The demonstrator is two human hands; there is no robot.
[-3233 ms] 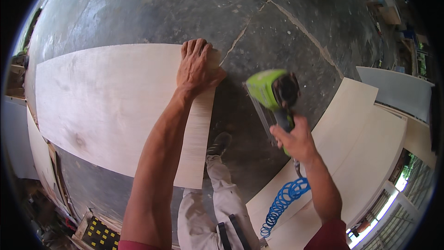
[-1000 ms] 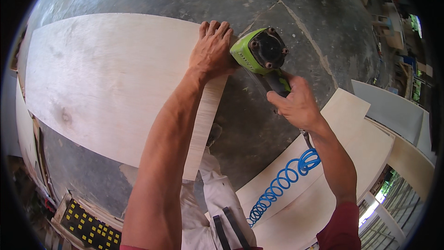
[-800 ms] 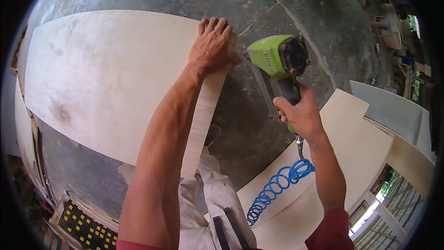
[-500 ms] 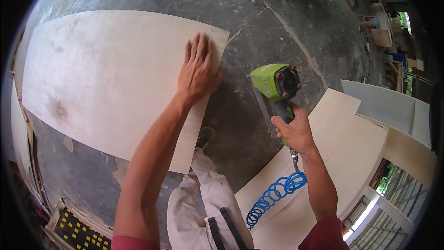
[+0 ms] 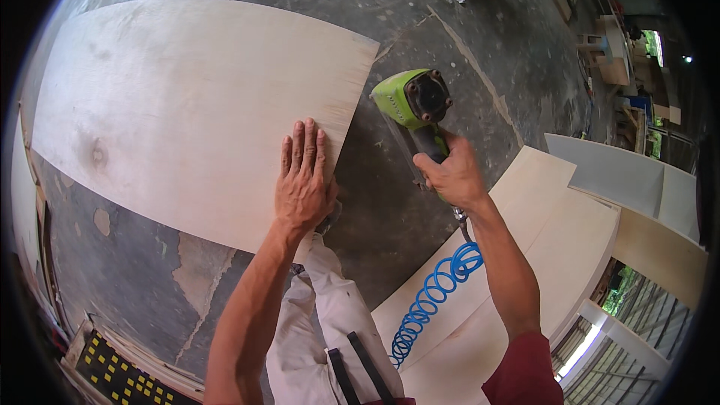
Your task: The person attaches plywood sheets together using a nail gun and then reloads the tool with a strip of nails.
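Note:
A large pale plywood sheet (image 5: 172, 105) spreads across the left half of the view. My left hand (image 5: 304, 180) lies on it near its right edge, fingers stretched out flat and the thumb by the edge. To the right, clear of the sheet, my right hand (image 5: 454, 172) grips a green and black nail gun (image 5: 409, 101) by its handle. A blue coiled air hose (image 5: 431, 292) runs from a metal fitting at the handle's base down toward my legs. The nail gun's nose is hidden.
Another pale board (image 5: 487, 255) lies at my right, beside grey-white panels (image 5: 626, 172). The concrete floor (image 5: 480, 52) shows cracks and patches. At the lower left is a black panel with yellow squares (image 5: 124, 371). Wooden pieces (image 5: 611, 52) stand at the far right.
My left hand has slid back toward me along the sheet's right edge. The nail gun and my right hand have shifted left and slightly away. The view has shifted a little too.

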